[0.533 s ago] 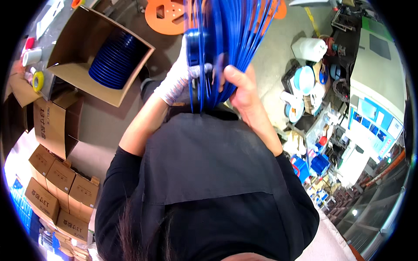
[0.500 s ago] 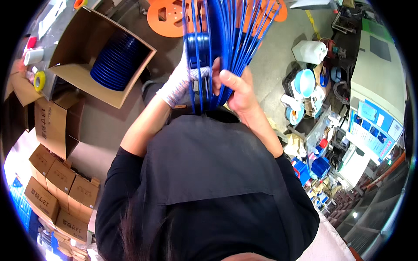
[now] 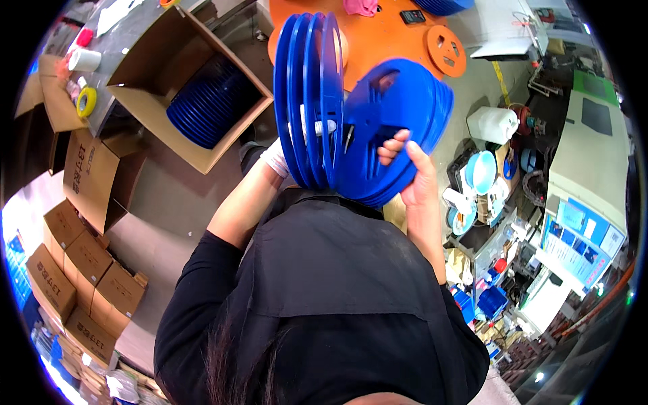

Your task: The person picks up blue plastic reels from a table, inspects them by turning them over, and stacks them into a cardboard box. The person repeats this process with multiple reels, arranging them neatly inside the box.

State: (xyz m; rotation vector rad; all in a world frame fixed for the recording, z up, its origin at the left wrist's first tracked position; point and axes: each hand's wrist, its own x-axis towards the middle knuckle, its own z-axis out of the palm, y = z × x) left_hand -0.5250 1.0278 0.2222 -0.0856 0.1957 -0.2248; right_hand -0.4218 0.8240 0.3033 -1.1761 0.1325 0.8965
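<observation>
In front of my chest I hold blue plastic reels split into two groups. The left group of reels (image 3: 291,101) stands nearly edge-on, with gaps between the flanges. My left hand (image 3: 275,159), in a white knit glove, grips these; a gloved finger shows through the gap and the rest is mostly hidden behind the flanges. Fanned to the right is a stack of blue reel discs (image 3: 412,101), its broad face turned partly up. My bare right hand (image 3: 420,177) clasps this stack, fingers curled through an opening in the face and thumb along the rim side.
To the left, an open cardboard box (image 3: 196,158) holds a row of blue reels (image 3: 209,101). Closed cartons (image 3: 88,270) are stacked lower left. Ahead lies an orange surface (image 3: 398,40) with a small orange disc (image 3: 446,51). A white jug (image 3: 491,125) and light-blue basins (image 3: 480,172) stand right.
The reels, bunched nearly edge-on before, have parted into two groups. My right hand has swung its stack outward to the right, turning the broad face into view.
</observation>
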